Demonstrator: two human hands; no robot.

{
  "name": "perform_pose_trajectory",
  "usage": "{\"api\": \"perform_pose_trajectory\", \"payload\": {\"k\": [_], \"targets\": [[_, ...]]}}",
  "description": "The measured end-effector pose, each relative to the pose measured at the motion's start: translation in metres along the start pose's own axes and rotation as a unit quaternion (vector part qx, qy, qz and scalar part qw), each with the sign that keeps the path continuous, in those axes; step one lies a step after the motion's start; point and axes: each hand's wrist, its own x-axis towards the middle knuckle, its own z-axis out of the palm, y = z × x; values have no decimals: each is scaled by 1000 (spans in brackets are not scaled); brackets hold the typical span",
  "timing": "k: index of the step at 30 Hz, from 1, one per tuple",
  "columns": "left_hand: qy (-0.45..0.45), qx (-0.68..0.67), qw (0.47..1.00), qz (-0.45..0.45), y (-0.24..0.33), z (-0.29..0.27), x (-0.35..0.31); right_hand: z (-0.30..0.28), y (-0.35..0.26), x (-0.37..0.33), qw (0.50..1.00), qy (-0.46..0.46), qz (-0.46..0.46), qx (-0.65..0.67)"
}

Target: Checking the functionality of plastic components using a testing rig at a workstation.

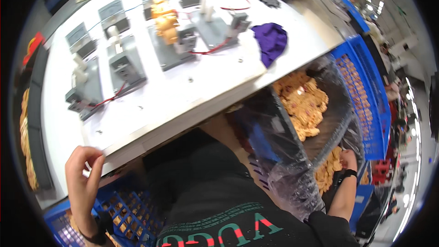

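Note:
At the near left edge of the white table point(219, 105), my left hand point(84, 174) is closed, thumb and fingertips drawn together, with nothing visible between them. My right hand point(348, 159) reaches down at the right among tan-orange molded pieces point(328, 169) in a plastic-lined bin. Its fingers look curled in, and whatever they may hold is hidden. On the table stand several grey fixtures with metal blocks and white posts. One fixture point(167, 57) carries orange molded parts point(164, 22); the fixture at the left point(87, 84) has only white posts showing.
A dark bin point(336, 130) lined with clear plastic holds more tan-orange pieces. Blue crates stand beyond it point(382, 123) and below my left arm point(125, 201). A purple cloth point(270, 43) lies at the table's right. Red wires point(210, 51) run between fixtures. People work in the background.

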Motion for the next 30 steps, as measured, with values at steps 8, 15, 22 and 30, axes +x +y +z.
{"api": "perform_pose_trajectory", "payload": {"k": [8,15,22,30], "targets": [[-32,-89,991,-95,-1,-2,6,-9,-346,-201,757,0,-614,223],[-27,-120,983,-138,-6,0,11,52,-462,-352,465,-16,-876,130],[-53,-112,974,-189,-10,-3,16,67,-473,-349,512,-108,-837,161],[-38,-104,975,-193,-12,-2,16,67,-473,-348,518,-117,-833,157]]}}
